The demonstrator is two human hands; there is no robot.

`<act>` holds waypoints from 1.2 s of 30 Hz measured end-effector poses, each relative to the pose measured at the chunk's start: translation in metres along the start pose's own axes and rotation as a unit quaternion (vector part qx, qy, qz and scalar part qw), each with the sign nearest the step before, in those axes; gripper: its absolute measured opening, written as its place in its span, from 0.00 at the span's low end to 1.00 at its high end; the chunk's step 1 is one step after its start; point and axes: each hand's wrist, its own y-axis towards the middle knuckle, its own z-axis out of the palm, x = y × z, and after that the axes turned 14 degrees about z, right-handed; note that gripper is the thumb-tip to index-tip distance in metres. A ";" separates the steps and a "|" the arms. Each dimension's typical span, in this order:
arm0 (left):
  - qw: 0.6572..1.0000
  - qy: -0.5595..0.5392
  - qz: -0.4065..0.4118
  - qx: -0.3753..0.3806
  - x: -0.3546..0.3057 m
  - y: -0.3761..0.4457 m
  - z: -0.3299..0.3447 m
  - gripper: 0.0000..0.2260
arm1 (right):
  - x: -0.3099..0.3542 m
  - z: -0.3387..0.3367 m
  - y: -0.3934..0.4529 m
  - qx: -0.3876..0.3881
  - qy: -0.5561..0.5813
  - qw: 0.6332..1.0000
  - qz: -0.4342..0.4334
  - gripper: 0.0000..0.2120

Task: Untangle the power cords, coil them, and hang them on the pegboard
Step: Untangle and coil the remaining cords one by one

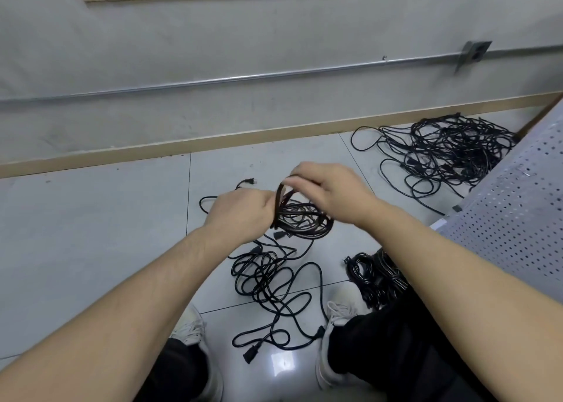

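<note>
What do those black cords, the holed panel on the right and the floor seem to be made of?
Cords: black rubber or plastic sheathing, judging by the smooth, slightly glossy jackets that bend into loose loops. Holed panel: probably painted sheet metal, pale grey and matt, with even rows of punched holes; plastic cannot be ruled out. Floor: glazed tile, as the thin grout lines and a bright reflection near the shoes suggest.

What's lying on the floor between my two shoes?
In the head view, loose black cord loops sprawl between the left shoe and right shoe.
</note>
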 end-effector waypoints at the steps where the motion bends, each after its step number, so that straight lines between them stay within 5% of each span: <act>1: 0.999 -0.036 0.000 -0.003 -0.002 -0.001 -0.003 0.26 | -0.004 -0.004 0.003 0.015 0.050 0.998 0.029 0.14; 6: 0.981 -0.183 0.060 -0.029 -0.004 -0.008 0.001 0.32 | -0.009 -0.018 0.002 0.061 0.229 0.965 0.114 0.05; 13: 0.867 -0.464 0.124 -0.133 -0.012 -0.007 0.005 0.27 | -0.018 -0.019 0.002 0.110 0.291 0.932 0.183 0.06; 17: 0.859 -0.488 0.061 -0.144 -0.019 -0.008 0.009 0.05 | -0.025 -0.012 0.000 0.176 0.181 0.938 0.237 0.10; 22: 0.834 -0.511 -0.031 -0.207 -0.012 -0.001 0.009 0.21 | -0.012 -0.013 -0.003 0.182 0.119 0.946 0.239 0.21; 26: 0.831 -0.509 -0.038 -0.219 -0.009 0.002 0.012 0.11 | -0.010 -0.009 -0.007 0.171 0.158 0.942 0.241 0.18; 29: 0.821 -0.525 -0.059 -0.215 -0.007 0.003 0.016 0.06 | -0.011 -0.008 -0.008 0.134 0.207 0.945 0.213 0.05; 36: 0.772 -0.587 -0.112 -0.216 0.001 0.011 0.012 0.09 | -0.010 -0.010 -0.004 0.067 0.405 0.897 0.164 0.10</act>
